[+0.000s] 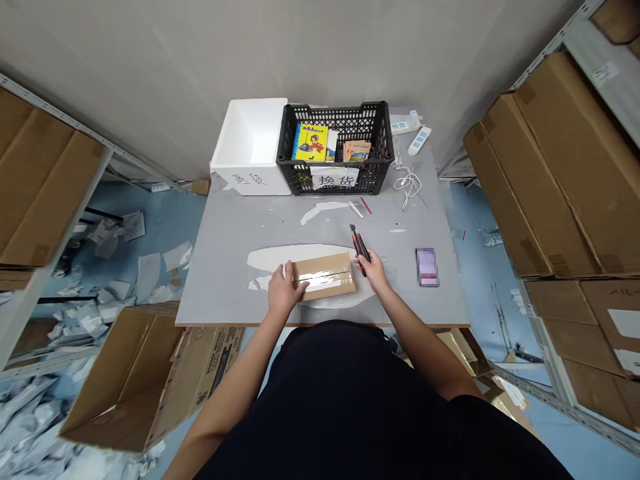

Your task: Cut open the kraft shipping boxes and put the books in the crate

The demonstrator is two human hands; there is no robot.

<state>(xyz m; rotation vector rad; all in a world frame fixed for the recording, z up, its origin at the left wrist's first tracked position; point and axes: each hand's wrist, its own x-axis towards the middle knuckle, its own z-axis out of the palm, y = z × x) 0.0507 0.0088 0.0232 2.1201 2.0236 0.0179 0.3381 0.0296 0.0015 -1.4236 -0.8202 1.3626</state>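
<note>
A small taped cardboard box (324,275) lies on the grey table (215,267), close to its front edge. My left hand (284,291) grips the box's left end, thumb on top and fingers along the far side. In my right hand (372,269), beside the box's right end, is a black and red utility knife (360,248), its tip pointing away from me. Clear tape with a slit-like dark line runs along the box's top. Beneath the box, white patches (270,257) show on the tabletop.
At the back stand a white foam box (253,175) and a black crate (330,179) with books. A phone (427,268), a white cable (410,183) and power strips (419,141) lie to the right. Shelves with cartons flank the table; an open carton (125,380) sits lower left.
</note>
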